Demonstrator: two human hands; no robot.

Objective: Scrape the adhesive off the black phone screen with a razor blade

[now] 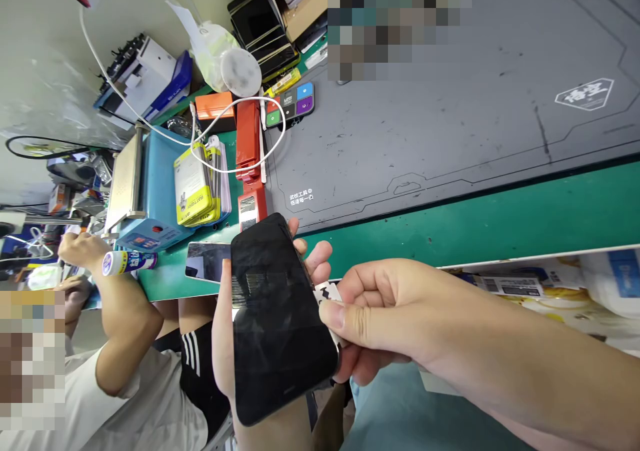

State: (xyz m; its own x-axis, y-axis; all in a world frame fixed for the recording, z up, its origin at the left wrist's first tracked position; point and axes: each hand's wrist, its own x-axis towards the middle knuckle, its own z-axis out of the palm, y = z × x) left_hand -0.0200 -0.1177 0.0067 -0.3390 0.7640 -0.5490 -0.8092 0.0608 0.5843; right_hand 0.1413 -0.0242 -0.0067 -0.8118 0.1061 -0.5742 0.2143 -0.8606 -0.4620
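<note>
My left hand (223, 344) cradles a black phone (277, 317) from beneath, screen up, with the fingertips curling round its far edge. My right hand (380, 314) comes in from the right and is closed in a pinch, thumb on top. It holds a small white tab with black marks (327, 293) at the phone's right edge. The dark screen shows faint reflections.
A grey work mat (450, 117) lies on the green bench (500, 221). At the left are another phone (206, 262), a white tube (127, 262), yellow packs (193, 187), red boxes (249, 137), a white cable (273, 141) and a blue machine (155, 171). A co-worker's arm (117, 317) is at the lower left.
</note>
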